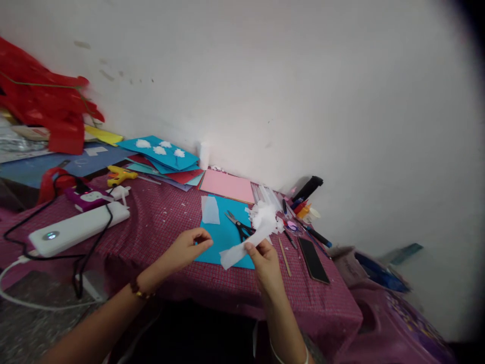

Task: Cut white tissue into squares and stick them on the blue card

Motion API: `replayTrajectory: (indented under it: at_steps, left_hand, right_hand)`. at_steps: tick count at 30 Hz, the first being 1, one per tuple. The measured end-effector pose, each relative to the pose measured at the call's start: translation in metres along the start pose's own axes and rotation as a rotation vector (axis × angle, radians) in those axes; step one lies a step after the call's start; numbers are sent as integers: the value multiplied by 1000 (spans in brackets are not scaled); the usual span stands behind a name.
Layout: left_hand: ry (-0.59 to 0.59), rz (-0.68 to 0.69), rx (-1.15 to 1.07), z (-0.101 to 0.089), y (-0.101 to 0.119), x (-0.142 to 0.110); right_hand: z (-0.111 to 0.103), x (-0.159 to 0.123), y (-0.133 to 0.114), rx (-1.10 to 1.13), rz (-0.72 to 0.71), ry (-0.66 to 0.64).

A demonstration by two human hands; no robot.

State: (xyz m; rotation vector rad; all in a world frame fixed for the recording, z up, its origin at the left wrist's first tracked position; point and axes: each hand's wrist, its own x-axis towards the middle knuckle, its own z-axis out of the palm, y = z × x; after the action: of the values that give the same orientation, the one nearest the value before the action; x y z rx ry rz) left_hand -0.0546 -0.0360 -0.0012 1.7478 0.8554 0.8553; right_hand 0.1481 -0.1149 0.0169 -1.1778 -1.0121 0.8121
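My right hand pinches a strip of thin white paper between thumb and fingers, over the blue sheet. My left hand hovers by that sheet's left edge; its fingers are curled, with thumb and forefinger apart and nothing between them. Black-handled scissors lie on the blue sheet with their blades slightly parted. At its upper left rests another piece of white paper. Just beyond my right hand is a heap of crumpled white paper bits, partly covered by the strip.
Pink sheets lie behind the blue one. On the left are a white power bank with cables, a yellow glue gun and stacked coloured paper bearing white tufts. A phone and a wooden stick lie right.
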Motion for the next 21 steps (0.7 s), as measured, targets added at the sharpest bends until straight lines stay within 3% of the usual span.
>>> replayTrajectory:
  at_steps: [3,8,10,12,15,17,21]
  left_hand:
    - [-89,47,-58,0,15,-5]
    - [-200,37,-62,22,18,-10]
    - [-205,-10,-130,29,12,-9]
    - [-189,-65,-245,29,6,-6]
    - [-57,-182,-543,19,-1,3]
    - [74,-255,-827,8,-5,10]
    - [369,-353,-1232,-12,-11,19]
  right_hand:
    - [7,-1,-2,14,64,-136]
    - [26,-6,0,-58,72,-353]
    - [31,-2,2,-183,15,-396]
    - [28,10,5,-474,-58,-425]
    - [9,38,14,-950,-108,-332]
    - [-10,56,22,-1062,-100,-251]
    - [-35,76,42,-1247,-30,-256]
